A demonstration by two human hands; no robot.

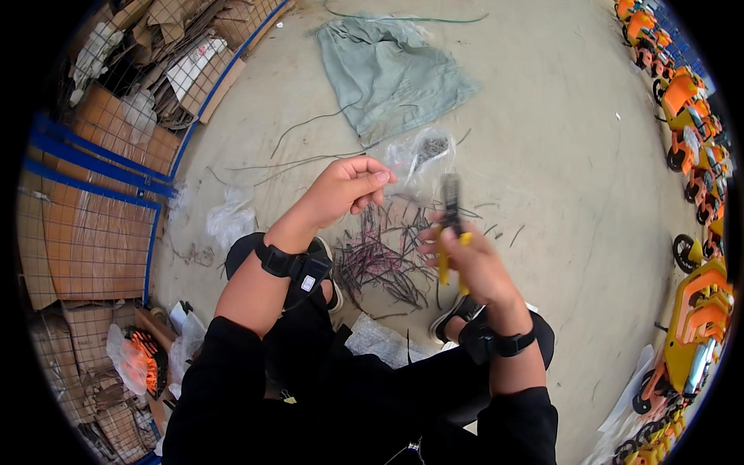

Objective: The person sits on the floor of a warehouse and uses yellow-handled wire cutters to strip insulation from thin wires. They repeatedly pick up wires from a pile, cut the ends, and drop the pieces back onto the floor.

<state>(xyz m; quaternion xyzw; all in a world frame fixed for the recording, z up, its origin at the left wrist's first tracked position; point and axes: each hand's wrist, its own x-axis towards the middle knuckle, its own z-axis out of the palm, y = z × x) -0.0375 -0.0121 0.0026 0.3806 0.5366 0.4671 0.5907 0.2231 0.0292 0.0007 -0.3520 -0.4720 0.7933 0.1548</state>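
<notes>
Pliers (448,225), clear bag (422,155) of screws

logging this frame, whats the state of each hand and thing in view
left hand: raised, fingers pinched on the clear plastic bag
right hand: closed round the yellow-handled pliers
clear plastic bag: held up, crumpled, small dark parts inside
yellow-handled pliers: held upright, tip pointing up; jaws too blurred to tell
wire offcuts: lying scattered in a pile on the floor
grey sack: lying flat and rumpled on the floor
</notes>
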